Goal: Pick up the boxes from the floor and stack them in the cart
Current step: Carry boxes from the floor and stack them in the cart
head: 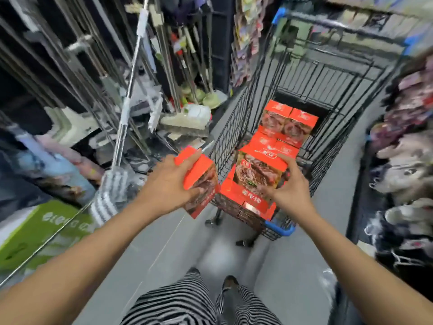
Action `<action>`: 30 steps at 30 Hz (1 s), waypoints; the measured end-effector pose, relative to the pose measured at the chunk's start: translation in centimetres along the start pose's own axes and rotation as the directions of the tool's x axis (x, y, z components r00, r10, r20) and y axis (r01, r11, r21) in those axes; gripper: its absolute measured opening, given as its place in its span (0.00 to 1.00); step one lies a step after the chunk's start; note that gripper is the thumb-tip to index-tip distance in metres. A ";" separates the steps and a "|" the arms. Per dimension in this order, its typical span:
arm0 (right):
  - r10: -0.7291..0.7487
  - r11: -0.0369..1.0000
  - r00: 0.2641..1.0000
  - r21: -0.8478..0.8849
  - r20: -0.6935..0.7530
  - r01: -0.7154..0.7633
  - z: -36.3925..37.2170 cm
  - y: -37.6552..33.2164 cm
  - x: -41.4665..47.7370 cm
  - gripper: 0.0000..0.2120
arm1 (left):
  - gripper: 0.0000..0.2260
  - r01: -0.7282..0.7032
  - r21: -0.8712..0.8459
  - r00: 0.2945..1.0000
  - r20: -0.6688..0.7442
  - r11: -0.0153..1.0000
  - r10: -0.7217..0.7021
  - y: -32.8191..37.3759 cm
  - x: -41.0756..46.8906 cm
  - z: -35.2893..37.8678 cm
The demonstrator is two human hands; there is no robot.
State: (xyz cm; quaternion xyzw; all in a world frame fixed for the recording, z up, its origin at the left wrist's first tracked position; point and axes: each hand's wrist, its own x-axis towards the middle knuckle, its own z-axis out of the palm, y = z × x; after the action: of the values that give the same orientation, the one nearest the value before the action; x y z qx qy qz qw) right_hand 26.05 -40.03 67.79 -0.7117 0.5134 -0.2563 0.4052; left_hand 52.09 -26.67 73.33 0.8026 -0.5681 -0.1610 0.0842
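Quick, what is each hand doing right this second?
Left hand: grips a red box near the cart.
Right hand: grips a second red box over the cart.

I am looking down a narrow shop aisle. A black wire shopping cart with blue plastic corner bumpers (234,132) stands on the smooth grey floor (164,242), part-filled with identical red printed cardboard boxes (290,123). On my left, long metal-handled mops and brooms (131,90) hang and lean in crowded rows. Beyond them is a rack of small colourful hanging packets (243,43). The dark shelves on my right hold soft plush goods (403,158), too blurred to name. A green printed carton (35,231) sits low on the left.
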 end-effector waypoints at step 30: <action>0.431 0.900 0.861 0.058 -0.271 -0.432 -3.9 14.1 20.0 0.43 | 0.41 -0.542 0.137 0.797 0.396 0.829 0.456 11.4 39.6 11.1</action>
State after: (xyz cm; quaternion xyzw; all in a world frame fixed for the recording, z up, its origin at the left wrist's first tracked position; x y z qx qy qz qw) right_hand 22.44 -62.11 57.03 -0.5368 0.7118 -0.2548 0.3746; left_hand 50.05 -67.17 60.13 0.5858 -0.7815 -0.2006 -0.0764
